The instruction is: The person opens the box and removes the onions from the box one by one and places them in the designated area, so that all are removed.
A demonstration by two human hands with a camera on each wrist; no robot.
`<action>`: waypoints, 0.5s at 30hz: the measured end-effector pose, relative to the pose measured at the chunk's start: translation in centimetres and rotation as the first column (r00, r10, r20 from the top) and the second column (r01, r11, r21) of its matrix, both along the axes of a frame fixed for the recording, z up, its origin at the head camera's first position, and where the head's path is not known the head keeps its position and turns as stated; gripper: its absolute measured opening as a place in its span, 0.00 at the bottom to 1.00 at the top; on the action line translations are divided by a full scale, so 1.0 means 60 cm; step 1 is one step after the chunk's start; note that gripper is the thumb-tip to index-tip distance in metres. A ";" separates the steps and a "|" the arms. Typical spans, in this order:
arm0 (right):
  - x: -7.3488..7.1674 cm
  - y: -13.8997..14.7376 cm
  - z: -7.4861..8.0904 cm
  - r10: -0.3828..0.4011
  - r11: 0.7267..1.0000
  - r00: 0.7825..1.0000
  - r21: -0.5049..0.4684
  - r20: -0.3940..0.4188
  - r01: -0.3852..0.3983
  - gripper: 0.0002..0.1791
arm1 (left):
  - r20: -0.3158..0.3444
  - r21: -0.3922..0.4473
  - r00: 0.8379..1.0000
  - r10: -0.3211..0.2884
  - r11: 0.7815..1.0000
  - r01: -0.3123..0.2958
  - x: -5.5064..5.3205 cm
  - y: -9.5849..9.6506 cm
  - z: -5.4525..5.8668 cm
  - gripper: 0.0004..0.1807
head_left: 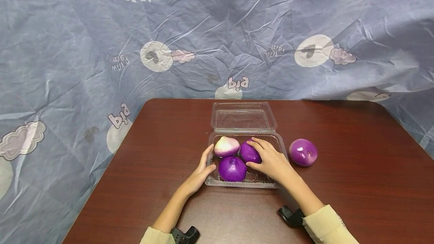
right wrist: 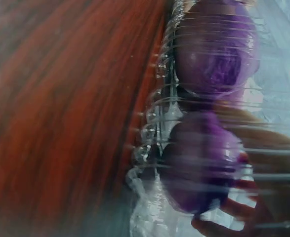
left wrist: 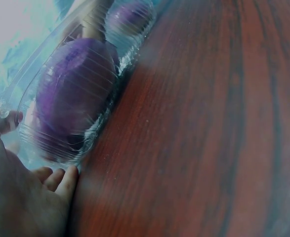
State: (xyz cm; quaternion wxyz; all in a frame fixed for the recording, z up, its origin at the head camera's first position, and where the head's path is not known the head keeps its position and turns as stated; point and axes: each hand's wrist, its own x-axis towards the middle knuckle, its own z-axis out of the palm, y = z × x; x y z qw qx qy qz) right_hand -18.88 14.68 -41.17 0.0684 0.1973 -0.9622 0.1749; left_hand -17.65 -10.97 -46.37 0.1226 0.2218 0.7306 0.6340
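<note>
A clear plastic clamshell container (head_left: 244,185) lies open on the table, its lid (head_left: 242,118) folded back. My left hand (head_left: 198,174) holds its left side; in the left wrist view the thumb lies over the rim and the other fingers touch the outer wall. Inside, a white-and-purple onion (head_left: 226,146) sits behind a purple onion (head_left: 232,169). My right hand (head_left: 271,161) grips another purple onion (head_left: 249,153) from above, within the container on its right half. In the right wrist view that onion (right wrist: 199,168) appears blurred through the ribbed wall, with fingers beside it.
One more glossy purple onion (head_left: 303,152) rests on the brown wooden table (head_left: 162,142), right of the container. A printed blue cloth (head_left: 210,40) hangs behind the table. Dark wrist devices (head_left: 291,217) are strapped on both forearms.
</note>
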 end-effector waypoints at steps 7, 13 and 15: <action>-0.002 0.000 -0.007 -0.005 1.000 1.000 -0.019 -0.024 0.005 0.34 | 0.002 -0.005 1.000 -0.021 1.000 0.021 0.002 0.000 0.004 0.34; 0.003 0.002 -0.001 -0.020 1.000 1.000 -0.012 -0.016 0.020 0.34 | 0.019 0.014 0.999 -0.029 0.999 0.028 0.009 0.000 0.028 0.35; 0.005 0.003 0.002 -0.020 1.000 1.000 -0.017 -0.016 0.020 0.34 | 0.019 0.004 1.000 -0.021 1.000 0.021 0.008 0.000 0.027 0.35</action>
